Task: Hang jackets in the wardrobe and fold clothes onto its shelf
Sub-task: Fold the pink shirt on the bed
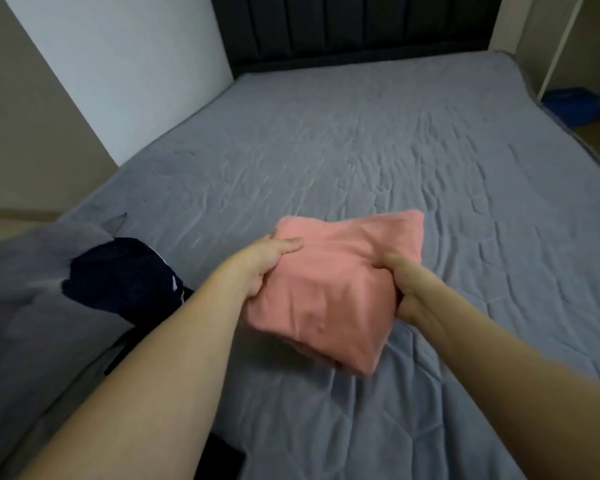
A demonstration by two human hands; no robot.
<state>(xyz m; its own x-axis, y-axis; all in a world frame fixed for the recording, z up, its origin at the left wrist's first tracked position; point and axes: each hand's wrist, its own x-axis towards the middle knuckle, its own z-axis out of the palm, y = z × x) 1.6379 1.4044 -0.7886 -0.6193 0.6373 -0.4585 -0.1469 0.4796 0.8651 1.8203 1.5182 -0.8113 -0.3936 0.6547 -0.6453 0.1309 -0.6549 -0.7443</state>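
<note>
Two bare forearms reach in from the bottom edge, with no sleeves, cuffs, watch or bracelet showing on the parts in view. The left hand (267,265) and the right hand (407,289) are gloveless, and the fingers that show carry no rings. Motion blur softens the nearer stretches of both arms.

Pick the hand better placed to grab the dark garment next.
Left. The left hand grips the folded pink garment on the side nearest the dark garment; the right hand grips its far side.
</note>
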